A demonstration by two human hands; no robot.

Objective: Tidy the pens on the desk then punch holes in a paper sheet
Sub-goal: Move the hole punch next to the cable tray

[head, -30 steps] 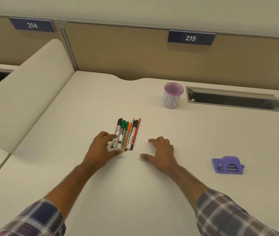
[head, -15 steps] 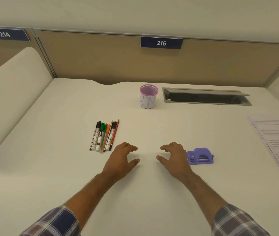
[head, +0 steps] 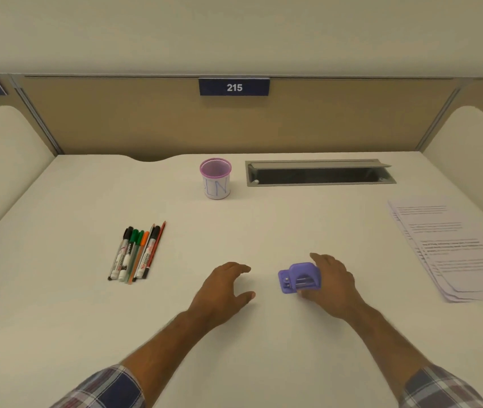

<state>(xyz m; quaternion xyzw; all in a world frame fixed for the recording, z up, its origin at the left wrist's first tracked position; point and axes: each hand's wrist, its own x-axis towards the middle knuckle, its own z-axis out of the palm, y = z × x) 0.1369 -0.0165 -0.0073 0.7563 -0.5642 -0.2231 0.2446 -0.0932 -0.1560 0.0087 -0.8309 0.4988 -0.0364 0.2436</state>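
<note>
From the head view, the person's right hand (head: pixel 333 282) curls around the small purple plastic hole punch (head: pixel 299 278) on the white desk (head: pixel 57 319), fingers behind it and thumb at its near edge. The left hand (head: pixel 222 290) rests beside it with relaxed, spread fingers, holding nothing. The row of markers and pencils (head: pixel 137 251) lies side by side to the left. A stack of printed paper sheets (head: pixel 452 248) sits at the right. A pink-rimmed mesh pen cup (head: pixel 215 178) stands upright further back.
</note>
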